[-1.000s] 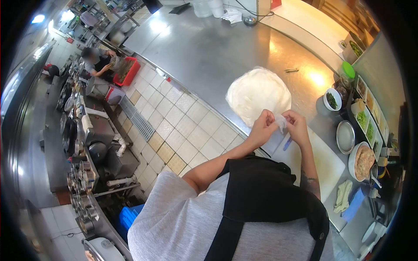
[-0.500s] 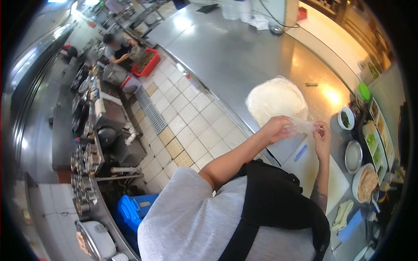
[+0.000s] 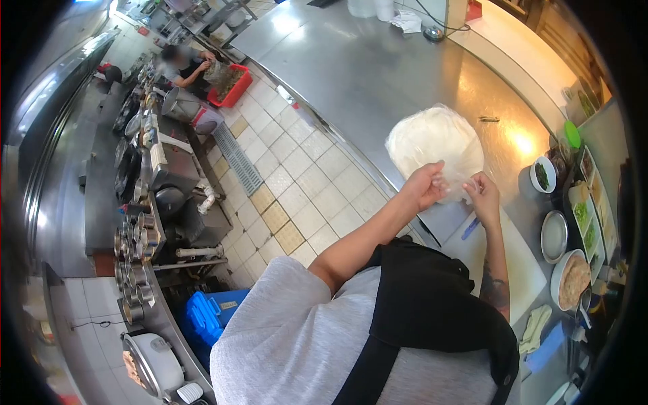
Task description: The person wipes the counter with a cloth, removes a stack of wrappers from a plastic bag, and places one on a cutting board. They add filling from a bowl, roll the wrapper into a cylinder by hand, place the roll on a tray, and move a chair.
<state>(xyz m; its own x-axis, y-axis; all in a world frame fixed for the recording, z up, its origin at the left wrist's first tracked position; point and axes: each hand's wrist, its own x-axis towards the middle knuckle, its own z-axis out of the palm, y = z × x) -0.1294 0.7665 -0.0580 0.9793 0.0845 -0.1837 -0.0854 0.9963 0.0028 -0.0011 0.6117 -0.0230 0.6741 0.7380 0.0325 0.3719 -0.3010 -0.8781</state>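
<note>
One long stainless-steel counter (image 3: 378, 74) carries a round white stack of thin dough sheets (image 3: 432, 138) near its front edge, with a white cutting board (image 3: 503, 260) just beside it along that edge. Over the stack's near rim the left hand (image 3: 424, 187) and the right hand (image 3: 483, 197) come together, the fingers of each pinched closed on a small crumpled piece of clear plastic film (image 3: 451, 190) held between them. A small bowl of chopped greens (image 3: 541, 175) stands near the right hand.

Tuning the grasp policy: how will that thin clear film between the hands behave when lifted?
Likely floppy: the film bunches between the left hand and right hand. Probably very light, since a mere pinch holds it. It looks thin and translucent, so it may tear easily.
</note>
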